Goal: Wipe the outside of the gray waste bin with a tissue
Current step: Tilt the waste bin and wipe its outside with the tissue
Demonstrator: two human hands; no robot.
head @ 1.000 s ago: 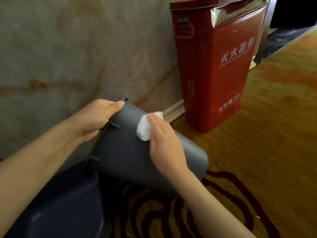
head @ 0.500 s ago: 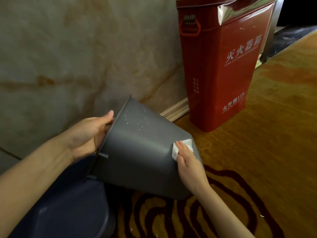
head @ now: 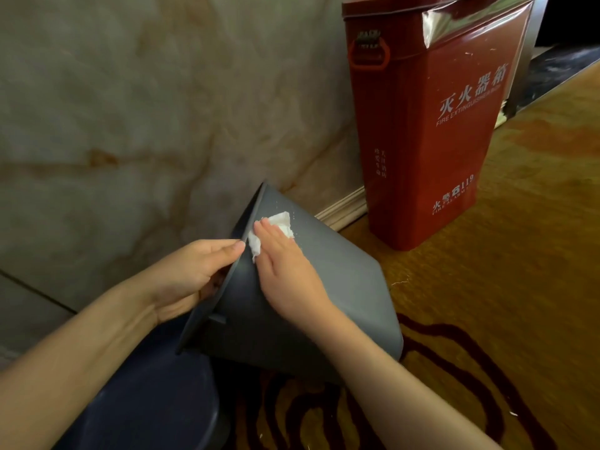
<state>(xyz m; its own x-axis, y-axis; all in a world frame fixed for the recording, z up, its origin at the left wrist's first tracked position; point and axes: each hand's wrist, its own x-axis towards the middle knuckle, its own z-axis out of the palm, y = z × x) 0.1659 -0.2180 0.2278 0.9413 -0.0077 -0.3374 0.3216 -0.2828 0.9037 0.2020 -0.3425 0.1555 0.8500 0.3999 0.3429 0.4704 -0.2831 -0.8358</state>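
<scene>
The gray waste bin [head: 344, 287] is tipped on its side above the carpet, its open rim facing left toward me and its base pointing right. My left hand [head: 191, 277] grips the rim, thumb on the outside edge, fingers inside. My right hand [head: 285, 271] lies flat on the bin's outer wall near the rim, pressing a crumpled white tissue [head: 276, 230] against it under the fingertips. Small pale specks dot the wall beside the tissue.
A red fire extinguisher box [head: 431, 125] stands against the marble wall [head: 130, 108] just right of the bin. A dark blue round container [head: 146, 401] sits under my left forearm. Patterned yellow carpet [head: 503, 287] covers the floor to the right.
My right hand slid the tissue from the bin's base end up its outer wall to the rim. The bin tilted slightly and my left hand kept hold of the rim.
</scene>
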